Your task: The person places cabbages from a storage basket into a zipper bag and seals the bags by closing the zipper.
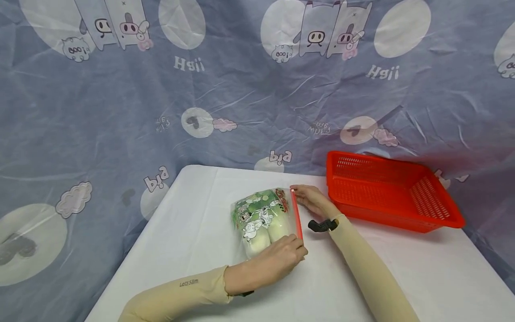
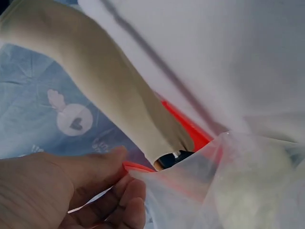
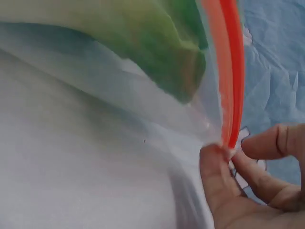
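On the white table lies a clear zip bag [image 1: 253, 210] with a green cartoon print and a red zip strip [image 1: 297, 214] along its right edge. Pale green-white vegetables [image 1: 257, 240] show through the plastic. My left hand [image 1: 277, 259] pinches the near end of the strip between thumb and fingers, as the left wrist view shows at the bag's red corner [image 2: 138, 167]. At the far end, the right hand [image 1: 315, 201] pinches the other corner. The right wrist view shows its thumb and fingers closed on the tip of the red strip [image 3: 233, 81], beside a green leafy part [image 3: 176, 67].
A red perforated plastic basket [image 1: 386, 214] stands at the table's back right, close beyond the right wrist. Behind the white tabletop [image 1: 193, 214] hangs a blue-grey printed cloth [image 1: 249, 94]. Black straps with a small device [image 1: 322, 225] sit at the wrists.
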The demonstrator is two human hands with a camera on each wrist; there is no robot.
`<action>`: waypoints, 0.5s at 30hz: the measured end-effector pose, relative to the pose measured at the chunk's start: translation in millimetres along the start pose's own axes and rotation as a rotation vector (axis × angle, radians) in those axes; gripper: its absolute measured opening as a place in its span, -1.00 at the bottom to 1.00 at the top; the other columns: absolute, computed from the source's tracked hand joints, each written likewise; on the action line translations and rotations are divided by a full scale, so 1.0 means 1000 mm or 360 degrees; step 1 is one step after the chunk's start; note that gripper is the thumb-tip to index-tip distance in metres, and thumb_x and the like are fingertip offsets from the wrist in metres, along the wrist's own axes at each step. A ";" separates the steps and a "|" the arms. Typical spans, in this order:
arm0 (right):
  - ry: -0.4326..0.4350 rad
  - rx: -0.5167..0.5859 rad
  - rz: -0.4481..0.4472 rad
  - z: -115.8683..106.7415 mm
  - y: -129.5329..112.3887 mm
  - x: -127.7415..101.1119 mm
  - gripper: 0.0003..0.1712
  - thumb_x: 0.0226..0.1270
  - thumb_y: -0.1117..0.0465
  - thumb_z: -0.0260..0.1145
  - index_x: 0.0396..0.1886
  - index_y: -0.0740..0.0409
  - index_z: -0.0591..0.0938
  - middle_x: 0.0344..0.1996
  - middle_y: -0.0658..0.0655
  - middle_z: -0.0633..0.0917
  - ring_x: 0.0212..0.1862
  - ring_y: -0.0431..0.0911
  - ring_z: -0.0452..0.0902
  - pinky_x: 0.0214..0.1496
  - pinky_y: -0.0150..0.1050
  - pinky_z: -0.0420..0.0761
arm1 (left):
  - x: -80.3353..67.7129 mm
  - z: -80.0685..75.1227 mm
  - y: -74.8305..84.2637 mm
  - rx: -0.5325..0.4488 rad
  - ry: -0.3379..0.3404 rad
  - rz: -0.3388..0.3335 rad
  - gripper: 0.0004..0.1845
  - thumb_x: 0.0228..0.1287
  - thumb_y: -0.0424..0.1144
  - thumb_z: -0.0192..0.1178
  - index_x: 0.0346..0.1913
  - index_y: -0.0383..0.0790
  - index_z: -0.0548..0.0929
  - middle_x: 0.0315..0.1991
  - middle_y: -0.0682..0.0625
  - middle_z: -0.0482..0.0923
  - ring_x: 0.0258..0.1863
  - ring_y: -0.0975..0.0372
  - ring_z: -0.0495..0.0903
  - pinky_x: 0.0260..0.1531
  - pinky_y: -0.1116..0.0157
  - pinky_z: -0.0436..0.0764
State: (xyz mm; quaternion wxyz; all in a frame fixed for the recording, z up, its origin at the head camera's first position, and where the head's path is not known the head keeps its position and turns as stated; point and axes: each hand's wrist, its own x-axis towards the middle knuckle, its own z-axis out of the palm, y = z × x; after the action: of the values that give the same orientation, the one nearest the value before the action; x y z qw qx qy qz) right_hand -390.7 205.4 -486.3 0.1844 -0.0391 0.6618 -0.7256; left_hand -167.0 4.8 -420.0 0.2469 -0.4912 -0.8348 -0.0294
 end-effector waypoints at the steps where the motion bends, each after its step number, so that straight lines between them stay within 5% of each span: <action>1: 0.0000 -0.0078 -0.0023 0.002 -0.003 -0.003 -0.49 0.47 0.39 -0.06 0.35 0.53 0.24 0.24 0.42 0.40 0.07 0.00 0.54 0.17 -0.20 0.58 | 0.001 -0.003 -0.001 -0.0064 0.0005 -0.0017 -0.95 0.29 -0.21 0.25 -0.25 -0.07 0.67 -0.30 0.16 0.58 -0.26 0.34 0.50 -0.21 0.50 0.50; 9: 0.0176 -0.1288 -0.0312 0.033 -0.039 -0.051 -0.39 0.58 0.03 -0.11 0.42 0.35 0.26 0.40 0.35 0.30 0.46 0.20 0.15 0.47 0.11 0.16 | 0.006 -0.036 -0.025 -0.0528 0.0006 -0.0221 -0.75 0.48 -0.16 0.03 -0.21 -0.14 0.71 -0.35 0.13 0.61 -0.30 0.37 0.55 -0.22 0.55 0.52; 12: 0.0109 -0.1466 -0.0488 0.043 -0.057 -0.077 -0.36 0.60 -0.02 -0.18 0.46 0.31 0.19 0.46 0.29 0.20 0.51 0.14 0.03 0.51 0.10 0.05 | 0.005 -0.051 -0.052 -0.0613 0.0058 -0.0370 -0.74 0.48 -0.20 0.02 -0.19 -0.21 0.71 -0.34 0.07 0.67 -0.28 0.30 0.61 -0.17 0.42 0.59; 15: 0.0057 -0.1583 -0.0673 0.046 -0.075 -0.103 -0.34 0.60 -0.03 -0.17 0.48 0.28 0.13 0.51 0.21 0.09 0.55 0.09 -0.09 0.53 0.10 -0.03 | -0.001 -0.066 -0.086 -0.0564 0.0057 -0.0619 -0.68 0.50 -0.17 -0.01 0.01 -0.28 0.68 -0.05 -0.06 0.70 0.04 0.15 0.63 0.19 0.21 0.51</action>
State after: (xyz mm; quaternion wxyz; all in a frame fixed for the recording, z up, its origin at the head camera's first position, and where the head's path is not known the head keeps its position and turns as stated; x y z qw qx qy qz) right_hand -297.2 198.9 -388.7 -0.0178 -0.2418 0.9062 -0.3465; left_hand -213.3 -60.0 -346.5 0.1613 -0.3564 -0.8909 -0.2307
